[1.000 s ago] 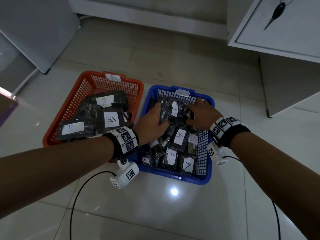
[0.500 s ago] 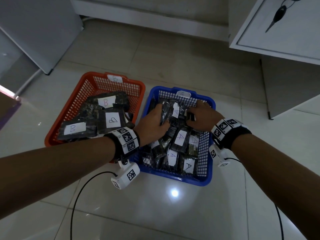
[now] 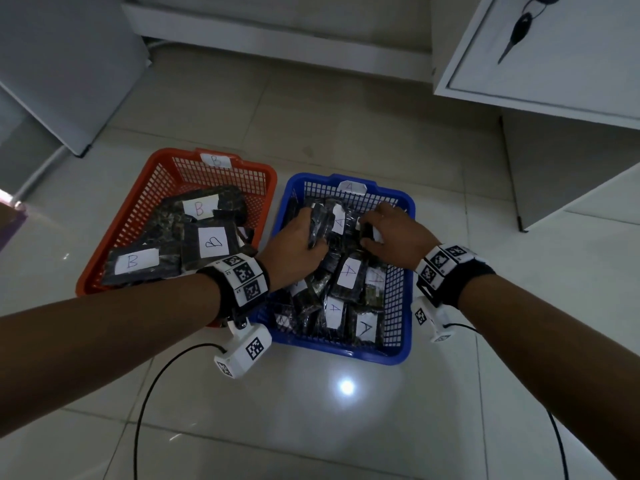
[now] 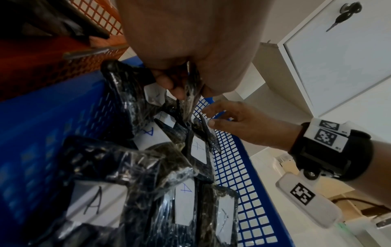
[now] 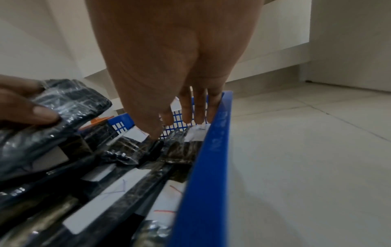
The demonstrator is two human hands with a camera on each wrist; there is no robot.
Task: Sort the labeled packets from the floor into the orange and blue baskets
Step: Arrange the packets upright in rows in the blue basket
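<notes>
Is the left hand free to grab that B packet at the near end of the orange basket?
Probably not at once: the left hand already grips an A packet over the blue basket. The B packet lies uncovered beside that wrist, so the path looks open.

Little differs from a second ago. Both hands sit slightly farther back in the blue basket [image 3: 408, 202]: the left hand [image 3: 294, 244] keeps its grip on an A packet [image 3: 323, 220], and the right hand [image 3: 394, 233] has spread toward the far right corner.
</notes>
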